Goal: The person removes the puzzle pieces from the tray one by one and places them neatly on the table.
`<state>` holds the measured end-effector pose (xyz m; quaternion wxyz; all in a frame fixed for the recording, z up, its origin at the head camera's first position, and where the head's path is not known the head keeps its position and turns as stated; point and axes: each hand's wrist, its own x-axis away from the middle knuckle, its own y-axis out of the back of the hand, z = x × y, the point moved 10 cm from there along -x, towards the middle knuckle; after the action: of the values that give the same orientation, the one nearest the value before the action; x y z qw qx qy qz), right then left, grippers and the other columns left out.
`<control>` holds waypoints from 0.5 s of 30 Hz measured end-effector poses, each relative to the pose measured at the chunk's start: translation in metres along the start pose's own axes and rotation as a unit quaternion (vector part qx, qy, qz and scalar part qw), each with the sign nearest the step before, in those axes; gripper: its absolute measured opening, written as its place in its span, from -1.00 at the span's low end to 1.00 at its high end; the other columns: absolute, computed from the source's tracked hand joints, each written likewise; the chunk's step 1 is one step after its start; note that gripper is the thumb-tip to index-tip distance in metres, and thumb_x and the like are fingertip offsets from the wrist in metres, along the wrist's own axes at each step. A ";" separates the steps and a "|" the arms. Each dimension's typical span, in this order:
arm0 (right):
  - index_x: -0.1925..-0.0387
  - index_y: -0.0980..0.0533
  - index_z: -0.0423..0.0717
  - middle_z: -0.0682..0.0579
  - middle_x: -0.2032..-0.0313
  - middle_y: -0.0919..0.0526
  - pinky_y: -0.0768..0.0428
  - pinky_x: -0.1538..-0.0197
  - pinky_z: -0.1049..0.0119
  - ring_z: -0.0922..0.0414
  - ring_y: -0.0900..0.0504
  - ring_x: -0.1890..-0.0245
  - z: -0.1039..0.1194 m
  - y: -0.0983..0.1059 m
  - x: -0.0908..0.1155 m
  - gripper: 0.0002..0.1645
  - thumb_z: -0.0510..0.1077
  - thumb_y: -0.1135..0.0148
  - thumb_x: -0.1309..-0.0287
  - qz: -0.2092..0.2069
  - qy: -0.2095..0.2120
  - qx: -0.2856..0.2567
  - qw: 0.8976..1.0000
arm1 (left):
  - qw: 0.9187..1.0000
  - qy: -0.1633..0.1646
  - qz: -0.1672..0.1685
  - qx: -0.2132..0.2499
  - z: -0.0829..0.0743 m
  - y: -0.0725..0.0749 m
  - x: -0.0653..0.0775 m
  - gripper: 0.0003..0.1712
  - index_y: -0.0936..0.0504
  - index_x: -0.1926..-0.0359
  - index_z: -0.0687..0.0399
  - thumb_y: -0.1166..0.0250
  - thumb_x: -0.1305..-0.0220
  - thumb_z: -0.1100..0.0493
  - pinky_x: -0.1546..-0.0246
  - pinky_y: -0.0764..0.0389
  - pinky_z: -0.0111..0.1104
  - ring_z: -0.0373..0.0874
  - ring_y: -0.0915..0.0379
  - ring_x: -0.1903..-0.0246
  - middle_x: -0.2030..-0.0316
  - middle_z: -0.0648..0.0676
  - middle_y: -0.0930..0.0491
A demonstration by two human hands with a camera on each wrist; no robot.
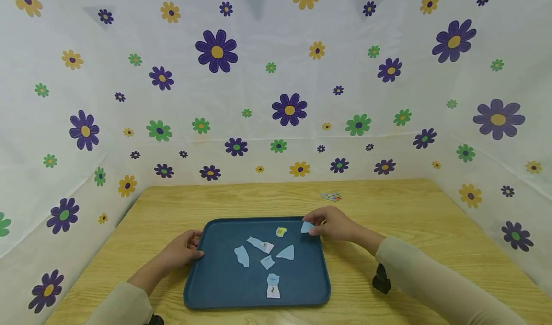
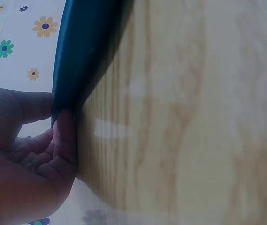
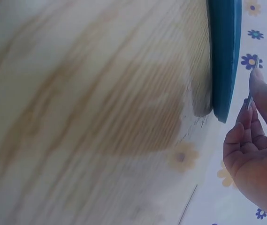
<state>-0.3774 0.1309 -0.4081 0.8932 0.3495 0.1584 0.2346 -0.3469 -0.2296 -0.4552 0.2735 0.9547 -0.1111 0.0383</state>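
Note:
A dark blue tray lies on the wooden table, and my left hand grips its left rim. In the left wrist view, the thumb and curled fingers of that hand meet at the tray's edge. Over the tray's far right corner my right hand pinches a light blue flat piece. Seen edge-on in the right wrist view, this thin piece sits between thumb and fingertips. On the tray lie several similar pale blue pieces, including a triangular one and one with a small picture.
A small yellow piece lies near the tray's far edge. Beyond the tray, a small colourful flat item rests on the wooden table. A white flower-patterned sheet surrounds the table at the back and sides.

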 end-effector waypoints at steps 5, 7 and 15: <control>-0.01 -0.61 -0.28 0.06 0.27 -0.61 -0.55 0.24 0.28 0.13 -0.56 0.26 -0.006 0.005 0.002 -0.61 -0.24 -0.38 -0.13 -0.015 -0.011 0.000 1.000 | 1.000 0.000 0.005 0.004 0.000 -0.001 0.001 -0.37 -0.26 -0.26 0.51 -0.26 -0.18 0.48 0.29 -0.52 -0.21 0.00 -0.41 0.25 0.19 0.21 -0.42; -0.01 -0.61 -0.27 0.07 0.28 -0.60 -0.55 0.24 0.28 0.13 -0.56 0.26 -0.010 0.009 0.003 -0.61 -0.23 -0.38 -0.13 -0.024 -0.018 0.007 1.000 | 1.000 0.002 0.008 0.008 0.000 -0.002 0.001 -0.37 -0.25 -0.26 0.52 -0.26 -0.18 0.48 0.29 -0.52 -0.21 0.00 -0.41 0.25 0.19 0.22 -0.42; -0.02 -0.59 -0.31 0.02 0.24 -0.62 -0.54 0.17 0.22 0.10 -0.54 0.24 -0.023 0.023 0.005 -0.60 -0.24 -0.36 -0.14 -0.061 -0.036 0.004 0.998 | 1.000 0.001 0.006 0.001 0.000 -0.001 0.001 -0.37 -0.25 -0.27 0.50 -0.26 -0.19 0.47 0.27 -0.51 -0.20 0.01 -0.39 0.22 0.17 0.22 -0.41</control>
<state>-0.3909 0.1608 -0.4086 0.9096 0.3507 0.1481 0.1667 -0.3459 -0.2287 -0.4554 0.2721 0.9543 -0.1170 0.0410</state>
